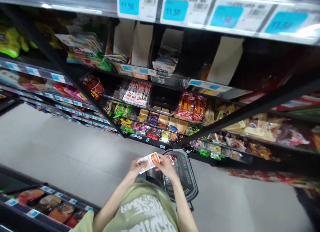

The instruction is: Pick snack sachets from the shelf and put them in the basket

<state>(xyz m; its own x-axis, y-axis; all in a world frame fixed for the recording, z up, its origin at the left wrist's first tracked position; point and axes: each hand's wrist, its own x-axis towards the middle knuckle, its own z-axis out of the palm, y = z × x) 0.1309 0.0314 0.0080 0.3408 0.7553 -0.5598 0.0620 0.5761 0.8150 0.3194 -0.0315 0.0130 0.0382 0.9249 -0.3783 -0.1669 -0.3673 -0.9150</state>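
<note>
Between my two hands, in front of my body, is a flat white snack packet (149,162) with orange-red print. My left hand (136,168) pinches its left end, thumb on top. At its right end my right hand (165,166) closes around the edge. A smaller red and white piece (170,159) shows just behind my right hand; whether it is held or lies lower down I cannot tell. Below and to the right stands a dark grey shopping basket (183,173) on the floor, partly hidden by my right forearm.
Shelves of packaged snacks rise ahead, with red sausage-like packs (191,106) and white-red packets (137,92). Price labels (175,11) line a shelf edge close overhead. Another shelf with packs (50,205) stands at lower left. Grey floor (82,152) runs between.
</note>
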